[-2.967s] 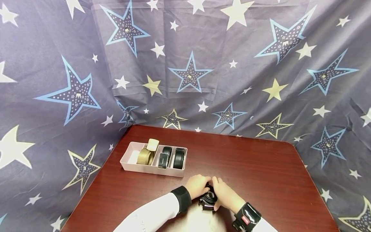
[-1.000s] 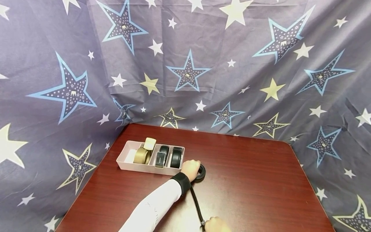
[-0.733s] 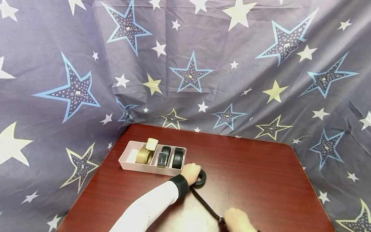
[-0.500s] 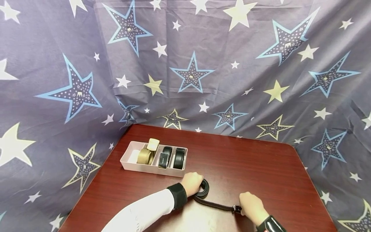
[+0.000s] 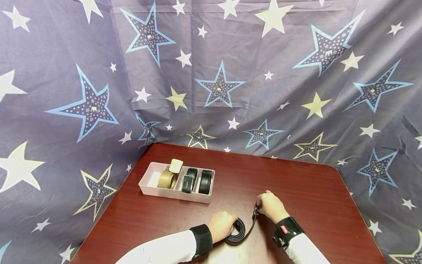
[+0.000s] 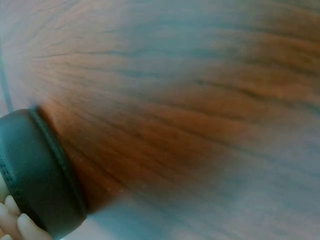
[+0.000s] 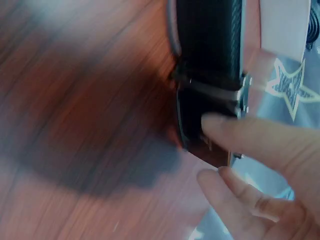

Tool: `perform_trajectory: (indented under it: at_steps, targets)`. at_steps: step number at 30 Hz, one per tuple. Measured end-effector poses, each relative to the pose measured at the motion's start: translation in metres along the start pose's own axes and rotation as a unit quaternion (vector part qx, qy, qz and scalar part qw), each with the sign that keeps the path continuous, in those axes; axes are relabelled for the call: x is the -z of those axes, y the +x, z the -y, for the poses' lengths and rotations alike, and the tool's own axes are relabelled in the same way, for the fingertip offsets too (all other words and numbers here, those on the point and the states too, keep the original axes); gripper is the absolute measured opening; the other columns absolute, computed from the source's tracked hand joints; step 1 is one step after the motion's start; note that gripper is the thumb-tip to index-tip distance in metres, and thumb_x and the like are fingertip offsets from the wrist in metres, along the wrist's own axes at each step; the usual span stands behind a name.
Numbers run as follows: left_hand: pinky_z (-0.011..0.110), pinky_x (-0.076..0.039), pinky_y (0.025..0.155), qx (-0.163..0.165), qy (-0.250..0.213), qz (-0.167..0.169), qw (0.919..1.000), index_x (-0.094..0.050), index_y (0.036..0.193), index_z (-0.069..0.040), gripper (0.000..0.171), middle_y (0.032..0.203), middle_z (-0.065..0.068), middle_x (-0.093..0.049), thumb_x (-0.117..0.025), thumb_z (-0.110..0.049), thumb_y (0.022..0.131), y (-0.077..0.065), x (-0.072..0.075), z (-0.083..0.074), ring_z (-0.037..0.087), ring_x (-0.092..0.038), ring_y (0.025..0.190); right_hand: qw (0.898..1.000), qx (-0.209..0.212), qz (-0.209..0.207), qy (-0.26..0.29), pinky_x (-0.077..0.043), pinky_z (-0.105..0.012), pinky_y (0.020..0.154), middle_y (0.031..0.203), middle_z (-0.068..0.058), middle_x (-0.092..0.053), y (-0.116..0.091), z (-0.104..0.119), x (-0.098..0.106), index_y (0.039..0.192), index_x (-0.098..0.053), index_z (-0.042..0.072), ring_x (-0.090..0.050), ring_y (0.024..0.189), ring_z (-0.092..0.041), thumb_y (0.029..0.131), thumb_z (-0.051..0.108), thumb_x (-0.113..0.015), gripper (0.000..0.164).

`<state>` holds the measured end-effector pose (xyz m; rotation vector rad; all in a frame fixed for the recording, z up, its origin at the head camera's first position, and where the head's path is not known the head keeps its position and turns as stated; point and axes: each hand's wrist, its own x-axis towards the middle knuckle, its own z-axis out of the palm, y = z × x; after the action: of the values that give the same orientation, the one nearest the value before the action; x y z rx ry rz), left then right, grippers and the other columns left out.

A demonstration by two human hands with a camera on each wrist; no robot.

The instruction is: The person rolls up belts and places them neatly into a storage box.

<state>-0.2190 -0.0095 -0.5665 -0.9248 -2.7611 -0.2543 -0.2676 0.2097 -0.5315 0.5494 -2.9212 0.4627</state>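
A black belt (image 5: 240, 232) stands coiled on its edge on the table, its buckle end drawn out to the right in a curve. My left hand (image 5: 221, 225) grips the coil from its left side. In the left wrist view the coil's outer band (image 6: 42, 172) is at the lower left, with my fingertips at its inner side. My right hand (image 5: 271, 205) pinches the buckle (image 5: 256, 211), which is behind and to the right of the coil. The right wrist view has my thumb laid on the dark, shiny buckle plate (image 7: 200, 117), my other fingers below and behind it.
A pale pink divided tray (image 5: 178, 194) stands at the back left. It holds a tan ribbed belt roll (image 5: 165, 179) with a cream buckle (image 5: 176, 166), a black belt with a plate buckle (image 5: 187, 184), and another coiled black belt (image 5: 205, 182). A star-patterned cloth (image 5: 227, 47) hangs behind the table.
Earlier both hands were on the coil. My right hand then drew the buckle end toward the front, swung it right, and now has it farther back. My left hand has brought the coil slightly nearer.
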Motion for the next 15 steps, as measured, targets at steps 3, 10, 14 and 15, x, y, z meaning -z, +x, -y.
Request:
perform_trajectory:
  at_steps: [3, 10, 14, 15]
  targets:
    - [0.03, -0.044, 0.047, -0.004, -0.025, -0.009, 0.9997, -0.058, 0.075, -0.018, 0.016, 0.068, -0.002, -0.068, -0.074, -0.017, 0.072, -0.003, 0.0, 0.001, 0.016, -0.066, 0.062, 1.0, 0.014, -0.015, 0.01, -0.047, -0.036, 0.054, 0.065, 0.0, -0.061, 0.011, 0.017, -0.011, 0.065, -0.063, 0.012, -0.06, 0.062, -0.018, 0.06, -0.008, -0.073, 0.022]
    - [0.026, -0.045, 0.053, -0.033, -0.087, -0.005, 0.9956, -0.057, 0.086, -0.013, 0.018, 0.074, -0.003, -0.063, -0.068, -0.019, 0.074, -0.012, 0.0, 0.002, 0.011, -0.063, 0.067, 0.986, 0.102, 0.06, 0.116, -0.051, -0.031, 0.067, 0.087, -0.006, -0.071, 0.016, 0.049, -0.029, 0.092, -0.066, 0.006, -0.066, 0.079, -0.019, 0.071, -0.01, -0.059, 0.028]
    - [0.021, -0.048, 0.064, -0.023, -0.119, 0.042, 0.9918, -0.057, 0.096, -0.01, 0.031, 0.082, -0.006, -0.058, -0.068, -0.024, 0.07, -0.015, 0.008, 0.002, 0.004, -0.056, 0.073, 0.942, 0.152, 0.168, 0.247, -0.048, -0.028, 0.089, 0.113, -0.016, -0.069, 0.011, 0.052, -0.026, 0.095, -0.052, 0.006, -0.065, 0.107, -0.026, 0.075, -0.009, -0.054, 0.026]
    - [0.021, -0.047, 0.066, -0.018, -0.12, 0.055, 0.991, -0.056, 0.096, -0.011, 0.033, 0.083, -0.006, -0.057, -0.068, -0.025, 0.069, -0.016, 0.01, 0.002, 0.003, -0.055, 0.074, 0.931, 0.159, 0.188, 0.268, -0.045, -0.029, 0.094, 0.122, -0.019, -0.065, 0.009, 0.052, -0.026, 0.095, -0.049, 0.007, -0.062, 0.115, -0.029, 0.074, -0.009, -0.054, 0.027]
